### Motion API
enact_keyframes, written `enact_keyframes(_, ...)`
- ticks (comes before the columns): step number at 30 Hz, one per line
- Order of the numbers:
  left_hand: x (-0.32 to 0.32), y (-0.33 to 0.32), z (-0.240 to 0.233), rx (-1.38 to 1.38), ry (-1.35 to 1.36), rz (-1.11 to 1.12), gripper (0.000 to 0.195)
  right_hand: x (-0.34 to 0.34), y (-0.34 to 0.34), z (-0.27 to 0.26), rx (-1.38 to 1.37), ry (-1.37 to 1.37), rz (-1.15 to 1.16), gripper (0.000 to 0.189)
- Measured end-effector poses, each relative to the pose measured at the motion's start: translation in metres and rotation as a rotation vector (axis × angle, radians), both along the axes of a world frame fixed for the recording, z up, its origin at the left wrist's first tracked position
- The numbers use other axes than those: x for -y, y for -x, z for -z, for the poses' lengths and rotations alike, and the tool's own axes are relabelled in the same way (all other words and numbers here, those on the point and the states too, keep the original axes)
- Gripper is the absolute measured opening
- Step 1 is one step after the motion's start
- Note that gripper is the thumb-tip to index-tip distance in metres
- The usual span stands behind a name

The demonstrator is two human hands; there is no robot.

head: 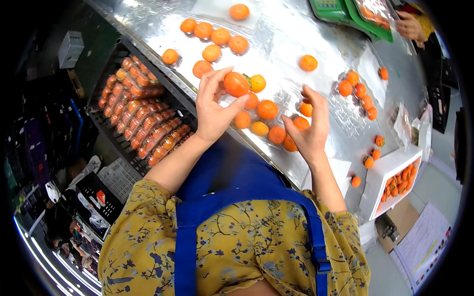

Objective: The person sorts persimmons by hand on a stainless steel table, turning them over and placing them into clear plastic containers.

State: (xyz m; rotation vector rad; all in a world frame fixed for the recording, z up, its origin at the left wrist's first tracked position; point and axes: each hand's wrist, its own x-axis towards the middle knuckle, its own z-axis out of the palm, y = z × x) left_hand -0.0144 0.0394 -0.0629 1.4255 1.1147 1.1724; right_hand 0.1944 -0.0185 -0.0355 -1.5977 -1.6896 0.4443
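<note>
My left hand holds an orange persimmon between thumb and fingers above the metal table. A yellower persimmon with a green calyx shows just right of it. Between my hands, several persimmons sit close together on clear plastic. My right hand is spread over the right end of this group, thumb and fingers apart, beside a persimmon; whether it touches that fruit I cannot tell. More persimmons stand in a row at the upper left, and a cluster lies on plastic at the right.
A black crate at the left holds stacked clear packs of orange fruit. A white foam box of persimmons stands at the right. Beyond are a green scale-like device and another person's hand at a wrapped pack.
</note>
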Motion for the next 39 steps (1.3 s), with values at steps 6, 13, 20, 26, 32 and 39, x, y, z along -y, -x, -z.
enact_keyframes(6,-0.050,0.050,0.004,-0.417,-0.087,-0.198,0.052,0.003,-0.005,-0.003,-0.018,0.077,0.021,0.066)
enact_keyframes(13,-0.127,0.095,0.032,-0.795,-0.204,-0.337,0.050,0.001,-0.004,-0.004,-0.034,0.113,0.008,0.063)
enact_keyframes(20,-0.154,0.109,0.042,-1.029,-0.030,-0.273,0.048,0.003,-0.005,-0.005,-0.085,0.124,0.008,0.061)
enact_keyframes(26,-0.169,0.097,0.055,-0.955,-0.022,-0.207,0.025,0.010,-0.014,-0.005,-0.064,0.111,0.036,0.059)
enact_keyframes(32,-0.163,0.109,0.050,-1.091,-0.028,-0.193,0.037,-0.001,-0.013,-0.002,-0.150,0.157,0.039,0.058)
enact_keyframes(39,-0.173,0.100,0.055,-1.098,-0.005,-0.160,0.042,0.002,-0.029,0.005,-0.108,0.079,0.087,0.055)
